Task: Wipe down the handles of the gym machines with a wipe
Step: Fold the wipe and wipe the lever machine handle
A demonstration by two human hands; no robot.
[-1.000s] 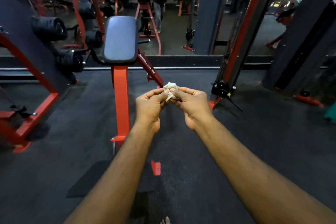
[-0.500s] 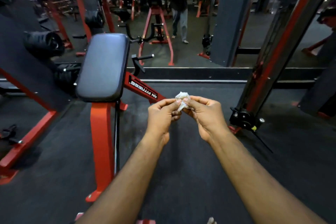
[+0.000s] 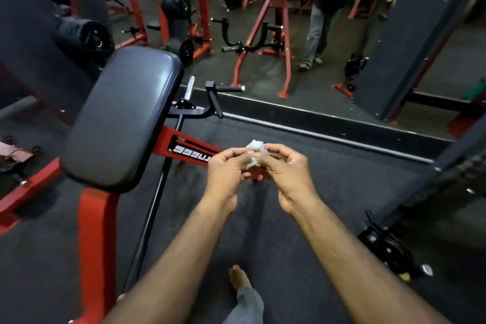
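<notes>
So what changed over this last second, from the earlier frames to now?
The person has walked closer to the machine: its black pad now looms large on the left and the black handle behind it has come into view. Nothing was grabbed or released. Both hands, left hand and right hand, still pinch the crumpled wipe between them; no handle is touched yet.

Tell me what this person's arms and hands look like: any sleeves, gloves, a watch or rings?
Both forearms are bare right down to the bottom edge of the picture, so no sleeve shows. The left hand and the right hand wear no gloves, and neither wrist carries a watch or band. No ring shows on the visible fingers. Lower down, a grey trouser leg ends above a bare foot.
</notes>
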